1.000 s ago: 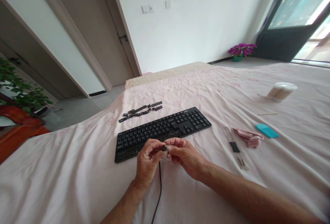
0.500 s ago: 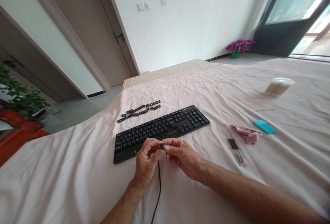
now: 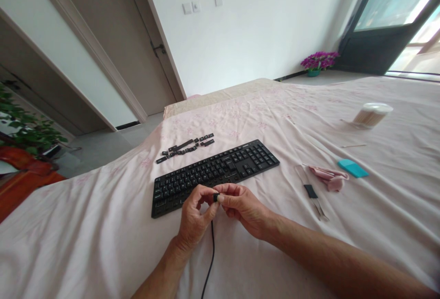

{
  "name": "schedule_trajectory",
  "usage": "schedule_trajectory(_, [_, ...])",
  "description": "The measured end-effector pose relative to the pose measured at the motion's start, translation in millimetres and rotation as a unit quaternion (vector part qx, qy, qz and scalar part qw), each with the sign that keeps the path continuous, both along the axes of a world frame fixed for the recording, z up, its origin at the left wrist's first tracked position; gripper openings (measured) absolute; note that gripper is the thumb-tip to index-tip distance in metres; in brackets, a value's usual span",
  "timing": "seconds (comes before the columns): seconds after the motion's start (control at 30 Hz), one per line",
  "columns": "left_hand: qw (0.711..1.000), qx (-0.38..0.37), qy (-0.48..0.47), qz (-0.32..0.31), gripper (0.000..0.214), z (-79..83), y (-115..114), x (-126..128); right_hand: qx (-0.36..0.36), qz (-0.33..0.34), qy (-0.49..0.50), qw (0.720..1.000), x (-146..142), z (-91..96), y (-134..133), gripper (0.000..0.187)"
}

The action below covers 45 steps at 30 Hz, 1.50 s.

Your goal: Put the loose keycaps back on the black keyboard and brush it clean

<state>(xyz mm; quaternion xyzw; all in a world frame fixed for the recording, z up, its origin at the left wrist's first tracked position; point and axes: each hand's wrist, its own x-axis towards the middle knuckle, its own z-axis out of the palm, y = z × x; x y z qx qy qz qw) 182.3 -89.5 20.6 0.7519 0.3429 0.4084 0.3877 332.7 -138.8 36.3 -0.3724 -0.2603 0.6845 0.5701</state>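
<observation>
Between the fingertips of both my hands is a small black keycap. My left hand pinches it from the left, and my right hand grips it from the right. Both are held just in front of the black keyboard, whose front row of keys is partly bare and partly covered by my fingers. Behind the keyboard, several loose keycaps lie in rough rows on the cloth. The keyboard's black cable runs toward me beneath my hands.
A wire keycap puller, a pink cloth and a turquoise flat piece lie to the right. Farther back are a loose cotton swab and a tub of swabs. A pink sheet lies wrinkled beneath everything.
The keycap has turned slightly between my fingertips, and my fingers have shifted a little. The keyboard and the loose keycaps stay where they were.
</observation>
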Motion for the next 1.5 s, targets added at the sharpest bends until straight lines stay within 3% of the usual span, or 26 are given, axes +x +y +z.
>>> schedule_trajectory(0.2, [0.999,0.042,0.003,-0.012,0.012,-1.7,3,-5,0.03,-0.029,-0.052,0.998,-1,-2.6,0,0.032])
schedule_trajectory(0.63, [0.998,0.015,-0.059,0.014,0.016,-8.7,3,-4,-0.012,0.096,0.066,0.993,-1,-12.2,0,0.034])
schedule_trajectory(1.03, [0.999,-0.003,-0.037,0.014,0.016,-6.0,3,-2,-0.05,0.07,0.068,0.994,-1,-14.0,0,0.035])
schedule_trajectory(1.33, [0.998,0.062,-0.004,0.001,0.015,-6.1,8,-9,-0.026,0.077,0.044,0.996,3,-15.1,1,0.031])
schedule_trajectory(1.5, [0.99,0.141,0.002,0.012,0.018,-4.6,8,-11,0.005,0.065,0.0,0.998,3,-12.6,1,0.028])
